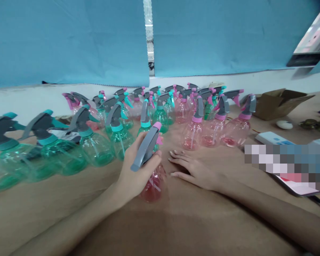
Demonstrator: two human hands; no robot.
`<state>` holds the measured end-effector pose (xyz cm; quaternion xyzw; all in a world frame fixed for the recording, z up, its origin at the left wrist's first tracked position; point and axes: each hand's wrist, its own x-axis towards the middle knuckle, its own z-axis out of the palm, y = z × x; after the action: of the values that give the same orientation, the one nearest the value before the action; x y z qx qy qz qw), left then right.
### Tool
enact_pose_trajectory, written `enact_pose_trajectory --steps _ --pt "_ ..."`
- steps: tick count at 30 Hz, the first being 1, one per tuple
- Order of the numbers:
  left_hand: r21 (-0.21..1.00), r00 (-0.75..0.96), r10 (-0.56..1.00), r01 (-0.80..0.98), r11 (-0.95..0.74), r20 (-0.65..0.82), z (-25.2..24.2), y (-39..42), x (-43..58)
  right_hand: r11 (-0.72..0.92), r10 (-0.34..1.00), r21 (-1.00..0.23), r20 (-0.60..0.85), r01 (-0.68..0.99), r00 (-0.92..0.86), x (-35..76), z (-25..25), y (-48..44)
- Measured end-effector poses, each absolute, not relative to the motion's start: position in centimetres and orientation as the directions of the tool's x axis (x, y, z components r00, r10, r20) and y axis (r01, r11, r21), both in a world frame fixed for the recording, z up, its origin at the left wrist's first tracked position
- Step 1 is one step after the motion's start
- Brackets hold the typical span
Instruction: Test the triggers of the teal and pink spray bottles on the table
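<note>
My left hand (134, 170) is wrapped round the neck of a pink spray bottle (154, 185) with a grey trigger and pink nozzle. The bottle stands on the brown table (176, 220) just in front of me. My right hand (192, 167) lies flat on the table right beside that bottle, fingers stretched out and holding nothing. Behind both hands stand several green spray bottles (96, 145) at the left and several pink spray bottles (216, 128) at the right.
A brown cardboard box (277, 103) sits at the back right, with a small white oval object (284, 124) and a flat white device (272, 138) near it. A blue curtain (69, 39) hangs behind the table. A screen (313, 39) is at the upper right.
</note>
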<state>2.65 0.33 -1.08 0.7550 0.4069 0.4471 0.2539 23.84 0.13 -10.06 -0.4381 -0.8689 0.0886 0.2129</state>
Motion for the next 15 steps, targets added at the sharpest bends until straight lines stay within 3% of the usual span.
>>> enact_pose_trajectory --steps 15 --pt "0.761 0.27 0.847 0.373 -0.53 0.458 -0.89 0.14 2.71 0.604 0.796 -0.362 0.306 0.709 -0.522 23.77 -9.79 -0.02"
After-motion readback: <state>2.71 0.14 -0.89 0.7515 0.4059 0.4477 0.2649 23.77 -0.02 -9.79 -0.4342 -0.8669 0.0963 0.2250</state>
